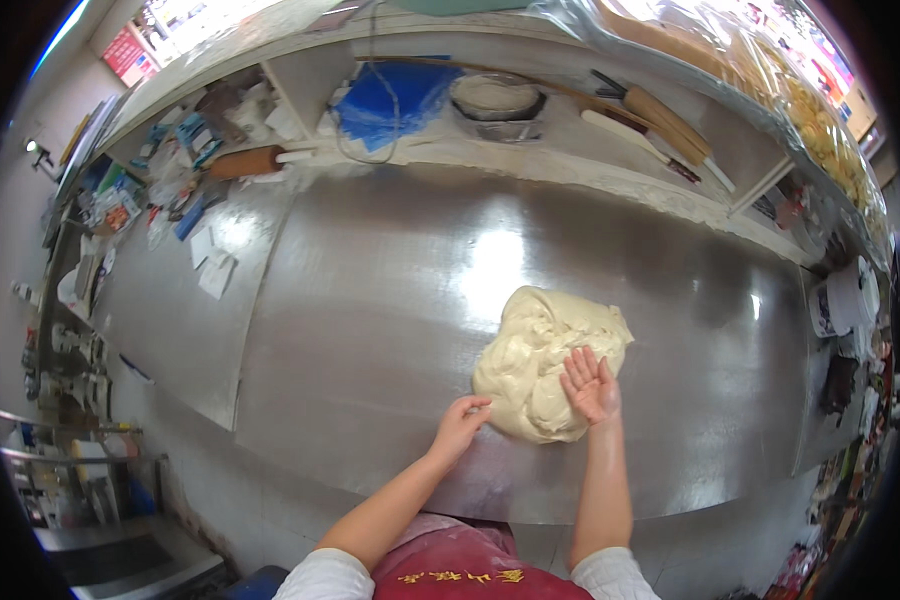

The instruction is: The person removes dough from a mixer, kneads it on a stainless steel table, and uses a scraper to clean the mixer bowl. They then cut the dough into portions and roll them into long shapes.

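A large, soft mass of pale dough [536, 360] lies on the metal worktop [360, 322] before me, its surface folded and lumpy. My left hand [461, 426] is at the dough's near left edge, fingers curled and thumb close to them. Whether those fingertips pinch a bit of dough or only touch it, I cannot tell. Over the right part of the dough, my right hand [592, 386] is turned palm up with the fingers spread a little and nothing in it. Its back hides some of the dough beneath.
Along the back runs a shelf with a rolling pin [247, 161], a blue plastic sheet [397, 97], a metal bowl [497, 97] of pale flour-like content, another rolling pin [664, 124] and a white-handled brush [637, 139]. Papers [216, 271] lie left. A white tub [844, 300] stands right.
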### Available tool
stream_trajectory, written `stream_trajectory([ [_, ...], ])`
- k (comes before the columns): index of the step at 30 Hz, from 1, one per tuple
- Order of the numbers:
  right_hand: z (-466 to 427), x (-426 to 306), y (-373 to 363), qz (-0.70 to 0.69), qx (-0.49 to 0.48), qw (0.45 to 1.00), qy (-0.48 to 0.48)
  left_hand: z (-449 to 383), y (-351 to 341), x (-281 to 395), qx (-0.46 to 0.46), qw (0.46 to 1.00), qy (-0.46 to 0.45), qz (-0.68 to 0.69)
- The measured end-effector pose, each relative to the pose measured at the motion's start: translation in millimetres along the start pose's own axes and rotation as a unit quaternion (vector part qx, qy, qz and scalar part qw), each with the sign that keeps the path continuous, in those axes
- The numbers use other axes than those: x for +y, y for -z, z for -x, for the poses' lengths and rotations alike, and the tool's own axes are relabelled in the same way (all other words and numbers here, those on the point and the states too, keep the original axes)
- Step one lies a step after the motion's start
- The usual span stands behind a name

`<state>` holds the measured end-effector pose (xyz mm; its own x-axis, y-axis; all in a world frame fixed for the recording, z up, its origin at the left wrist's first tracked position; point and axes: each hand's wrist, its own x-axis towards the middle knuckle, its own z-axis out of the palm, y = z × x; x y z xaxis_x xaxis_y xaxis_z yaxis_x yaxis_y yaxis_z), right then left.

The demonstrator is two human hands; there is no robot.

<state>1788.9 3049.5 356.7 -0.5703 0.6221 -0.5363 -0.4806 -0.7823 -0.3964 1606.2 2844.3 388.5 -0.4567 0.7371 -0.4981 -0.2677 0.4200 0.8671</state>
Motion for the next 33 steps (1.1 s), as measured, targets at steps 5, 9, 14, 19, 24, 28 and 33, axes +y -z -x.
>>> stream_trajectory([
  [5, 37.1, -9.0, -67.8, 0.578, 0.117, 0.782, 0.202, 55.4, 77.3, -23.5, 0.111, 0.974, 0.113, 0.162],
  [9, 19.4, 33.5, -47.6, 0.841, 0.165, 0.411, 0.311, 76.7, 114.7, -31.2, 0.206, 0.957, 0.113, 0.171],
  [14, -0.9, 54.4, -35.0, 0.877, 0.154, 0.390, 0.234, 103.2, 125.3, -51.6, 0.261, 0.943, 0.090, 0.187],
  [19, -5.5, 10.8, -8.4, 0.700, 0.055, 0.690, 0.178, 119.1, 123.5, -49.5, 0.245, 0.945, 0.076, 0.202],
  [24, 49.9, 34.7, 11.6, 0.261, 0.101, 0.902, 0.329, 136.6, 147.6, -63.3, 0.241, 0.949, 0.066, 0.194],
  [28, 130.1, 87.8, 23.7, 0.219, 0.270, 0.890, 0.296, 131.5, 168.5, -93.8, 0.198, 0.960, 0.091, 0.176],
  [33, 181.2, 82.9, 55.8, 0.279, 0.340, 0.856, 0.273, 118.4, 142.4, -69.7, 0.147, 0.976, 0.060, 0.146],
])
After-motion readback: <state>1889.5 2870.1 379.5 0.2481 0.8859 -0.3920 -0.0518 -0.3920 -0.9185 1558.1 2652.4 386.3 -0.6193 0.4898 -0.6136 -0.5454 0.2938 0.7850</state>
